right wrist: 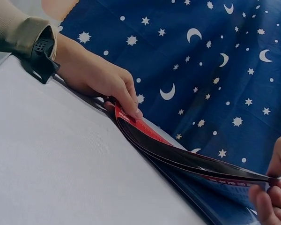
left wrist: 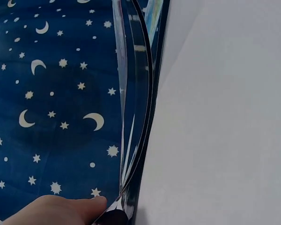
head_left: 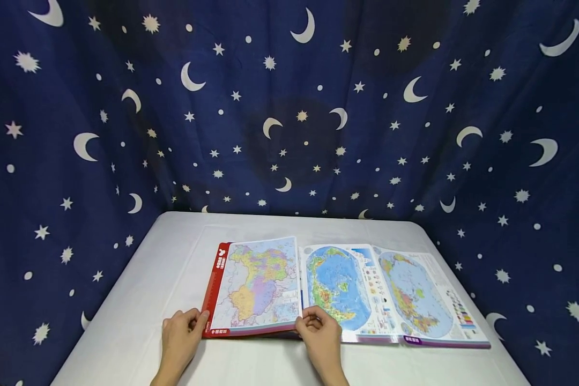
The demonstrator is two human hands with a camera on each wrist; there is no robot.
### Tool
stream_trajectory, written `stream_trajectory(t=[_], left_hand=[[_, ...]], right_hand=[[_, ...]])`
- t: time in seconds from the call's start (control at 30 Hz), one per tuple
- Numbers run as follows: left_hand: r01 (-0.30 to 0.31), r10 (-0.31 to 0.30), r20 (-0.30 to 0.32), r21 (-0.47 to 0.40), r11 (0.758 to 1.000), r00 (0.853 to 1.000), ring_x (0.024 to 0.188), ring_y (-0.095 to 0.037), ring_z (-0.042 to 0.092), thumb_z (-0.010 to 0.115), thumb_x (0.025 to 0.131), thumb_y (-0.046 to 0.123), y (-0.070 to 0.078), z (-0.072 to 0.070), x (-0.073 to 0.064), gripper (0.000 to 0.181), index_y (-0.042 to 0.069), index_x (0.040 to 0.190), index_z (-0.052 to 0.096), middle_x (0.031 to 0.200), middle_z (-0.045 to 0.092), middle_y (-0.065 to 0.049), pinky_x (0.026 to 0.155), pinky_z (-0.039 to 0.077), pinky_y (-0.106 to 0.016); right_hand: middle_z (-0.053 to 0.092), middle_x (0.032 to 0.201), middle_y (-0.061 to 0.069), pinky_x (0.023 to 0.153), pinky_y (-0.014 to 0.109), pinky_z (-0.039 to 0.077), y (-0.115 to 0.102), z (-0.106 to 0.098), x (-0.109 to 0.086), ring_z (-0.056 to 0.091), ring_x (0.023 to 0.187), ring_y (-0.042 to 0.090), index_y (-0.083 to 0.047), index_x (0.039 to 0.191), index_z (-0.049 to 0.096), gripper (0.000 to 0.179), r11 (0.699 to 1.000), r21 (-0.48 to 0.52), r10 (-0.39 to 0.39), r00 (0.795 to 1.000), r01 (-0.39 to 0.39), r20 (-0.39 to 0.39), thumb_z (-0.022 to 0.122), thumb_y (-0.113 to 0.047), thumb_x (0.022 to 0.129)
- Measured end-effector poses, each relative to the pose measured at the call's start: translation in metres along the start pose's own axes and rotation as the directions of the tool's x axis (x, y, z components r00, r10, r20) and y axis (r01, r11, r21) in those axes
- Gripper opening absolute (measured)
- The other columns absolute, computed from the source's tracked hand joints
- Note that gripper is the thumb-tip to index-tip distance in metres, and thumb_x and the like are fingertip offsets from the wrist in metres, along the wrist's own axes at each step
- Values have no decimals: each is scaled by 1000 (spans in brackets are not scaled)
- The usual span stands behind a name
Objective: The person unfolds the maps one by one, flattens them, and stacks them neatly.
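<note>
A map of China (head_left: 258, 284) with a red left border (head_left: 212, 295) lies at the left of the table. Its lower left corner is pinched by my left hand (head_left: 180, 338). Near its lower right corner, my right hand (head_left: 320, 338) pinches the sheet's edge between thumb and fingers. Seen from the right wrist, the layered sheets (right wrist: 178, 159) bow in a curve between the two hands, lifted a little off the table. The left wrist view shows the left thumb (left wrist: 65, 211) on the sheets' edge; that hand's other fingers are hidden.
A world terrain map (head_left: 338, 289) lies just right of the China map, partly behind the right hand. Beyond it is a second world map (head_left: 417, 295) with flags. All rest on the white table (head_left: 183, 241). A dark blue curtain (head_left: 289, 134) with moons and stars surrounds the table.
</note>
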State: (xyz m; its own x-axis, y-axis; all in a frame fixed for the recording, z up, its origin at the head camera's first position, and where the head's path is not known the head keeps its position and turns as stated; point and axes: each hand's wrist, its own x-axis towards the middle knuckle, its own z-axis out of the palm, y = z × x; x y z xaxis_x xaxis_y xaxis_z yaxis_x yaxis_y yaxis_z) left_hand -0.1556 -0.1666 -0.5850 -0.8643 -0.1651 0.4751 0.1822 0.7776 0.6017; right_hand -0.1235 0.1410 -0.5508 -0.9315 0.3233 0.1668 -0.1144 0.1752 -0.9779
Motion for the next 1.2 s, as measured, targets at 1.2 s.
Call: stream_trajectory(t=[1.2], left_hand=[[22,-26,36,97,995,999,61,-12,33,87,86,23,11,6,0,49,22,57,48,51,34,11,70,22,-37]], right_hand=[[68,71,-4,60,20,52,12,-18,0,62,63,4,-13,82,72,15,962,-273,-18,1000,16,-4,87,-11,84]])
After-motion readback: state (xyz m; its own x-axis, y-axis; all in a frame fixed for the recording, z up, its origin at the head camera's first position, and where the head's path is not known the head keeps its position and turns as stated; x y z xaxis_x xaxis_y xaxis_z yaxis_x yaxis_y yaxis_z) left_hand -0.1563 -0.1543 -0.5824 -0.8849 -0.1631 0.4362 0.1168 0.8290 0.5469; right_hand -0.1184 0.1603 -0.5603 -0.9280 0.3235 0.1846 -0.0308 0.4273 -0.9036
